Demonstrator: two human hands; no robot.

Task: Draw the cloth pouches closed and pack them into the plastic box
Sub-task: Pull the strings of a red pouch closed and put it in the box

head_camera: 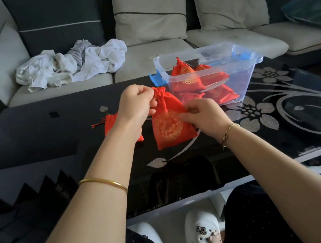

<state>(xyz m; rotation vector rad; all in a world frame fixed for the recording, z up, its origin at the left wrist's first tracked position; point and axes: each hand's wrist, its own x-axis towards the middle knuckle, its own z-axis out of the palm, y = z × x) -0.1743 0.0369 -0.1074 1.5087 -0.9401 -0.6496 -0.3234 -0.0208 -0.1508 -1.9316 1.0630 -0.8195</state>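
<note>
Left hand [138, 106] pinches red pouch [168, 128] neck, right hand [203, 116] pinches its side edge, likely the cord: braced to cinch. Plastic box [252, 76] at 1 o'clock, within reach.

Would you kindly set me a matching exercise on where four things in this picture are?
Things:
1 near pouch
2 half-hidden pouch
3 box
4 laundry

Places:
a on the sofa
b held by left hand and right hand
c on the table, behind the left wrist
d on the table, holding packed pouches

Pairs: 1-b; 2-c; 3-d; 4-a
</note>
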